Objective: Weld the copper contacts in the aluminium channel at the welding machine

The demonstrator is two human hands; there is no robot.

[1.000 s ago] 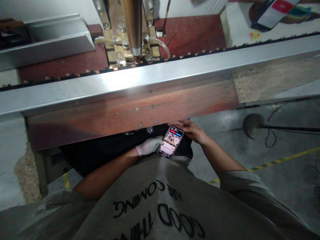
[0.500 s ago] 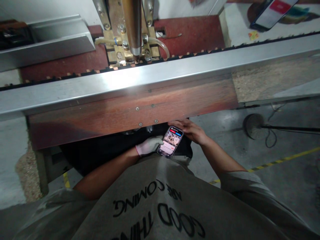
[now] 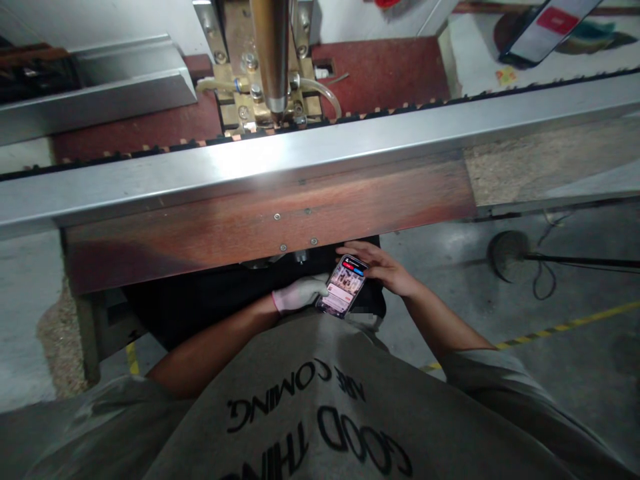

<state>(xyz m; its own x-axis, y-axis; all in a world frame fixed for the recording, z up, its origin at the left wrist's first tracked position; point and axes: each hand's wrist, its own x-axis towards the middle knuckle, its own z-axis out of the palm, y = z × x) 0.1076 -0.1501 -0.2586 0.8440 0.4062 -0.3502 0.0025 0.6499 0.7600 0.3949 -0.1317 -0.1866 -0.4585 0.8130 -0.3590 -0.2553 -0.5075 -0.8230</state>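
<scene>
A lit phone (image 3: 345,285) with a bright screen sits low in front of my body, under the edge of a wooden bench front (image 3: 260,227). My left hand (image 3: 299,293), in a white glove, grips the phone's left side. My bare right hand (image 3: 383,267) is curled round the phone's top and right edge. Both forearms reach in from the bottom over my grey printed shirt.
A long metal rail (image 3: 320,157) crosses the view above the wooden panel. Behind it stands a brass machine head with a vertical rod (image 3: 273,60) and hoses. A second phone (image 3: 545,27) lies at the top right. A round stand base with cable (image 3: 505,253) rests on the concrete floor.
The view has shifted slightly. My right hand has closed in a little over the phone's top edge. The left hand keeps its hold.
</scene>
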